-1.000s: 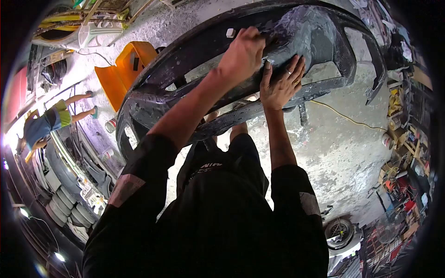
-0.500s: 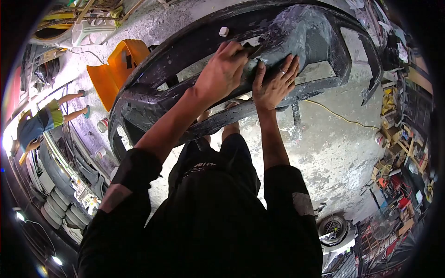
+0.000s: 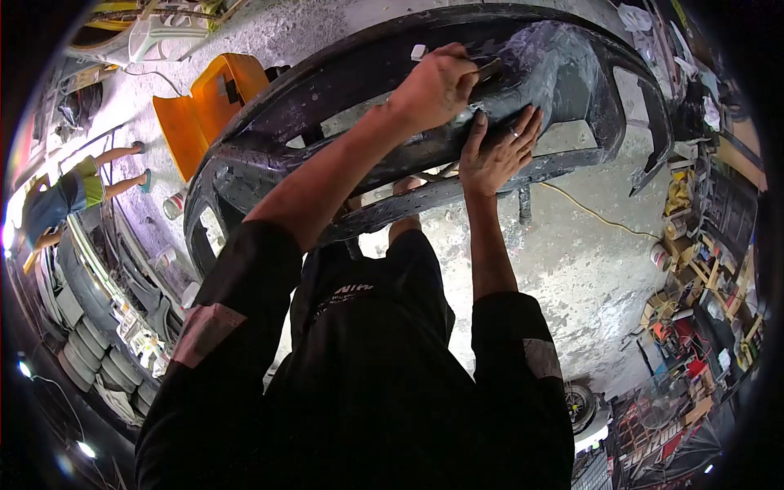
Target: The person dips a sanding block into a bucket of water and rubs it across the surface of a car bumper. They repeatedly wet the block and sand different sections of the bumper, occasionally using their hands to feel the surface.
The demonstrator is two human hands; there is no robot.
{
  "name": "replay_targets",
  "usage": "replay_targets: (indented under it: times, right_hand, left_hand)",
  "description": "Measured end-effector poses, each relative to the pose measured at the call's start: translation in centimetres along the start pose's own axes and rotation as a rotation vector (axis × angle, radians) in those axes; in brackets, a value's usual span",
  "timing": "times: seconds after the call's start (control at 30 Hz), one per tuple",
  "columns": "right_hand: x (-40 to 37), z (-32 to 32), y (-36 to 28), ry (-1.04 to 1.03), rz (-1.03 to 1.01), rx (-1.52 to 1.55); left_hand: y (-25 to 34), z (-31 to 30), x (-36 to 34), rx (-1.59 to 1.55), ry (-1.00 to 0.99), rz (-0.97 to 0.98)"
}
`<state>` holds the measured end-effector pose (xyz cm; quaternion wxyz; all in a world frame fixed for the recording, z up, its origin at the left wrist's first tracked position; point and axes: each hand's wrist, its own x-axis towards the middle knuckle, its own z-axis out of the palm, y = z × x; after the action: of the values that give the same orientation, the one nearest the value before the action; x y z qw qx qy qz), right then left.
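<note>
A large black car bumper (image 3: 367, 214) spans the view in front of me, scuffed and dusty, with a grey smeared patch (image 3: 563, 61) on its right part. My left hand (image 3: 437, 88) is closed above the bumper's inner side, pinching a thin dark piece (image 3: 488, 70) too small to name. My right hand (image 3: 500, 153) lies with spread fingers on the bumper just right of it, a ring on one finger. Close to my left hand, a small white block (image 3: 419, 52) rests on the bumper.
An orange panel (image 3: 196, 118) lies at the upper left. Beyond it a person (image 3: 69, 200) is at the far left. A yellow cord (image 3: 600, 214) crosses the floor, near wooden scraps (image 3: 706, 269) on the right. A wheel (image 3: 578, 407) stands lower right.
My left hand has moved right and slightly up along the bumper, with the dark piece now showing. My right hand has shifted slightly right and down, still spread.
</note>
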<state>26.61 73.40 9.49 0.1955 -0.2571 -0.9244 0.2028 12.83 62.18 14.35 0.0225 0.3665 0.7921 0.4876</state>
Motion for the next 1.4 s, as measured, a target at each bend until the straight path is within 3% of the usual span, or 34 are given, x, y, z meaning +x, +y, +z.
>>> replay_targets:
  times: [0.13, 0.23, 0.27, 0.37, 0.4, 0.53, 0.7, 0.83, 0.9, 1.1, 1.17, 1.2, 1.33, 1.4]
  right_hand:
    - [0.1, 0.0, -0.1, 0.015, -0.008, -0.036]
    - [-0.1, 0.1, -0.2, 0.004, 0.012, -0.021]
    - [-0.2, 0.2, -0.2, 0.008, 0.008, -0.018]
    - [-0.3, 0.1, 0.0, 0.031, 0.007, -0.047]
    - [-0.2, 0.0, -0.1, 0.03, -0.001, -0.048]
    - [0.0, -0.1, -0.4, 0.038, 0.02, -0.041]
    - [0.1, 0.2, -0.2, 0.04, 0.001, -0.073]
    - [0.0, 0.3, -0.3, 0.07, 0.006, -0.009]
    - [0.0, 0.2, -0.3, 0.055, 0.012, -0.064]
    - [0.0, 0.3, -0.2, 0.06, 0.002, -0.044]
    - [0.0, 0.2, -0.1, 0.068, -0.024, -0.056]
    - [0.0, 0.1, -0.2, 0.06, -0.015, -0.051]
    - [0.0, 0.2, -0.3, 0.046, -0.003, -0.024]
    - [0.0, 0.3, -0.3, 0.055, 0.007, -0.024]
  left_hand:
    - [2.4, -4.3, -1.8, -0.018, 0.032, -0.184]
    - [1.4, -1.2, -1.3, 0.068, -0.065, -0.05]
    - [0.6, 0.2, -1.1, 0.052, 0.005, -0.025]
    - [1.8, -2.0, -2.7, 0.077, -0.068, 0.027]
    - [3.0, -2.4, -3.3, 0.058, -0.018, -0.06]
    - [1.2, -1.4, -1.4, 0.099, -0.079, 0.035]
    - [2.4, -2.4, -2.2, -0.041, -0.094, -0.05]
    - [0.5, -1.1, -0.2, 0.138, -0.087, 0.077]
    - [1.3, -2.1, -1.4, -0.034, -0.086, -0.051]
    - [0.1, -1.3, -0.4, 0.077, -0.112, 0.056]
    - [1.9, -2.5, -0.7, -0.056, -0.14, -0.126]
    - [1.7, -3.8, -1.5, -0.041, -0.164, -0.005]
    - [1.6, -2.4, -2.0, 0.003, -0.147, -0.132]
    - [0.1, -1.1, -0.7, -0.044, -0.07, -0.004]
